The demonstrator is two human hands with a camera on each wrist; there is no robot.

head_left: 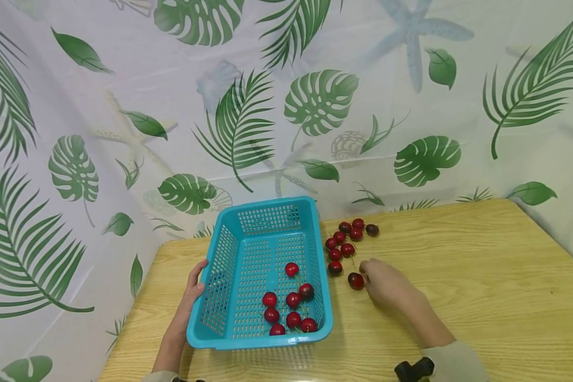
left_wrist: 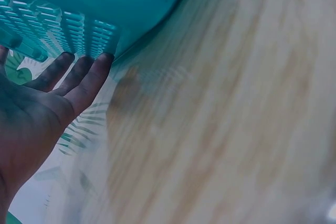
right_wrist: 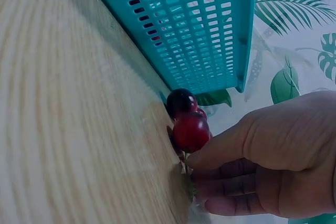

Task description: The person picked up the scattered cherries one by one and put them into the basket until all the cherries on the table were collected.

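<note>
In the head view a blue plastic basket (head_left: 272, 240) stands on the table with several red cherries (head_left: 293, 300) inside, mostly toward its near right corner. My left hand (head_left: 187, 297) is at the basket's left side; in the left wrist view its fairly straight fingers (left_wrist: 86, 82) touch the perforated outer wall. To the right of the basket, my right hand (head_left: 390, 284) pinches the stem of a dark red cherry (head_left: 355, 280). The right wrist view shows thumb and fingertips at the stem just below that cherry (right_wrist: 191, 132).
Several more loose cherries (head_left: 347, 250) lie in a cluster on the wooden table (head_left: 463, 286), right of the basket and beyond my right hand. A white cloth with green leaf prints (head_left: 321, 101) hangs behind the table and along its left side.
</note>
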